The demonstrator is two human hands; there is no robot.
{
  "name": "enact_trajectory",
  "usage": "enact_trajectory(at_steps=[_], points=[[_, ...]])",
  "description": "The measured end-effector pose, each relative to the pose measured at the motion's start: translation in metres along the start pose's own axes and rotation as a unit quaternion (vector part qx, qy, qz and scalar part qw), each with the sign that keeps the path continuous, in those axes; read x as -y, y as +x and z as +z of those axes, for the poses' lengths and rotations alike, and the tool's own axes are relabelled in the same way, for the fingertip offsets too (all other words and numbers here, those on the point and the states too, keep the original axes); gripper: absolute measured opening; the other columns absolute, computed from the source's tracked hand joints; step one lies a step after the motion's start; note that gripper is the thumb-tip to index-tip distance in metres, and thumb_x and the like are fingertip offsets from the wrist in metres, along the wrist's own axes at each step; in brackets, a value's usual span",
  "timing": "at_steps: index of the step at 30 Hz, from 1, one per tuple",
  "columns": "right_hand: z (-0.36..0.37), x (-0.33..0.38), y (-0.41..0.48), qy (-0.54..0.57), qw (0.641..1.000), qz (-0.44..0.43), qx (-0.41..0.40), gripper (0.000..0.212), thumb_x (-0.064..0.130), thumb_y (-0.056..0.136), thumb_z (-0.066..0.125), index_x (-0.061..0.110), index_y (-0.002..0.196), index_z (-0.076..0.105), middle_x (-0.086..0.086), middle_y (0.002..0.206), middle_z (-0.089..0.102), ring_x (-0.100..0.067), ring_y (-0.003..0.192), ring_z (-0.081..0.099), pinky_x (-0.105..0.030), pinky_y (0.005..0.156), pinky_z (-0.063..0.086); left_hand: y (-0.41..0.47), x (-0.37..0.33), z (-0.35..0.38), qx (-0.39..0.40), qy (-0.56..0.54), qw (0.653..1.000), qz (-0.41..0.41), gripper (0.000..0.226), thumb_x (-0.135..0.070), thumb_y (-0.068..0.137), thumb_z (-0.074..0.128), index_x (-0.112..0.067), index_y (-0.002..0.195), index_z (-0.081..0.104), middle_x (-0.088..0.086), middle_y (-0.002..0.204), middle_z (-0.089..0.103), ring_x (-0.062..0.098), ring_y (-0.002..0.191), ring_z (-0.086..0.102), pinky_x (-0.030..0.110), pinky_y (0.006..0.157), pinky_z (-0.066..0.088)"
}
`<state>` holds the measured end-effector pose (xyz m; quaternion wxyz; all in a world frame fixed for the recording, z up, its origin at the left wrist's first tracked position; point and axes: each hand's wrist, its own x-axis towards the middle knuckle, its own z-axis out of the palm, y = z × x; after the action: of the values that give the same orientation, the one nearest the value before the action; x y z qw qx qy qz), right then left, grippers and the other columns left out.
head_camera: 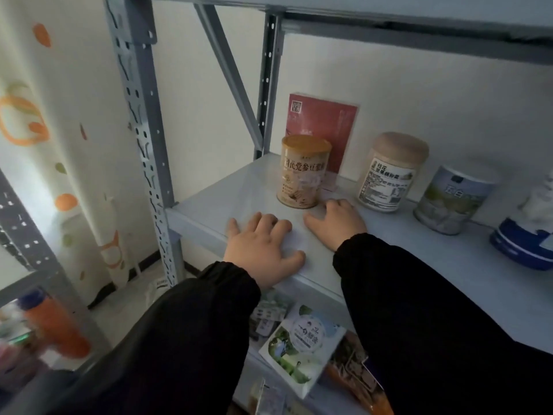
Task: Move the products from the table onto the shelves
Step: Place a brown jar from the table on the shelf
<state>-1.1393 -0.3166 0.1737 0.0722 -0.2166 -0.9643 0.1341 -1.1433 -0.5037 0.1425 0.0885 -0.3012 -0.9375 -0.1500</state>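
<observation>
Left hand (263, 250) spread flat on the shelf (215, 205) front edge before the tan can (303, 172), right hand (336, 224) relaxed beside it; bare shelf left of the can.

- Shelf (449, 265): spans the middle of the view, with an upright post (143, 115) at its left end.
- Can (305, 172): stands upright on the shelf, leftmost in a row of containers.
- Box (326, 124): stands directly behind the can, at the back wall.
- Jar (392, 172): stands right of the can, apart from it.
- Tin (454, 202): stands right of the jar.
- Tub (526, 235): stands right of the tin.
- Left hand (263, 250): lies flat on the shelf's front edge, before the can.
- Right hand (335, 223): rests on the shelf, just before the can, right of the left hand.
- Pouch (302, 345): lies on the level below, beneath the hands.
</observation>
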Motion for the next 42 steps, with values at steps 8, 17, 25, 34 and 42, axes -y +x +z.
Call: enact_trajectory(at_steps=[8, 17, 25, 34, 42], points=[[-0.007, -0.031, -0.054, -0.026, 0.996, -0.062, 0.057, 0.071, 0.062, 0.098, 0.036, 0.026, 0.159, 0.030, 0.001, 0.167, 0.025, -0.019, 0.152, 0.022, -0.036, 0.124, 0.017, -0.004, -0.003, -0.005, 0.052, 0.021, 0.998, -0.003, 0.065, -0.069, 0.090, 0.022, -0.044, 0.149, 0.027, -0.010, 0.161, 0.025, 0.024, 0.151, 0.017, 0.062, 0.117, 0.009], [-0.032, -0.086, -0.160, -0.075, 0.988, -0.096, 0.093, 0.078, 0.075, 0.097, 0.023, 0.038, 0.163, 0.004, 0.003, 0.172, -0.001, -0.017, 0.158, 0.000, -0.041, 0.126, 0.002, -0.071, -0.055, -0.009, 0.084, -0.001, 0.996, -0.018, 0.067, -0.059, 0.100, 0.023, -0.030, 0.159, 0.014, -0.004, 0.168, 0.009, 0.030, 0.154, 0.001, 0.056, 0.122, 0.003], [-0.073, -0.238, -0.338, -0.080, 0.997, -0.022, 0.000, 0.082, 0.071, 0.095, 0.040, 0.038, 0.162, 0.007, 0.006, 0.172, 0.000, -0.018, 0.157, -0.003, -0.046, 0.126, 0.002, -0.165, -0.219, 0.017, 0.082, -0.110, 0.987, 0.083, 0.064, -0.045, 0.092, 0.056, -0.022, 0.150, 0.039, 0.007, 0.156, 0.032, 0.033, 0.140, 0.038, 0.041, 0.114, 0.035], [-0.102, -0.437, -0.582, 0.023, 0.963, 0.270, -0.011, 0.075, 0.059, 0.094, 0.052, 0.028, 0.158, 0.029, -0.005, 0.164, 0.024, -0.025, 0.152, 0.017, -0.038, 0.122, 0.025, -0.280, -0.462, 0.082, 0.213, -0.125, 0.923, 0.294, 0.036, -0.047, 0.097, 0.048, -0.039, 0.133, 0.050, -0.018, 0.116, 0.058, 0.005, 0.101, 0.057, 0.024, 0.083, 0.047], [-0.098, -0.532, -0.792, 0.130, 0.847, 0.514, -0.042, 0.063, 0.064, 0.082, 0.049, 0.029, 0.134, 0.054, -0.002, 0.137, 0.050, -0.027, 0.130, 0.047, -0.042, 0.101, 0.049, -0.402, -0.654, 0.122, 0.326, -0.084, 0.812, 0.477, 0.014, -0.042, 0.098, 0.050, -0.036, 0.109, 0.058, -0.013, 0.100, 0.064, 0.003, 0.089, 0.059, 0.015, 0.070, 0.043]])
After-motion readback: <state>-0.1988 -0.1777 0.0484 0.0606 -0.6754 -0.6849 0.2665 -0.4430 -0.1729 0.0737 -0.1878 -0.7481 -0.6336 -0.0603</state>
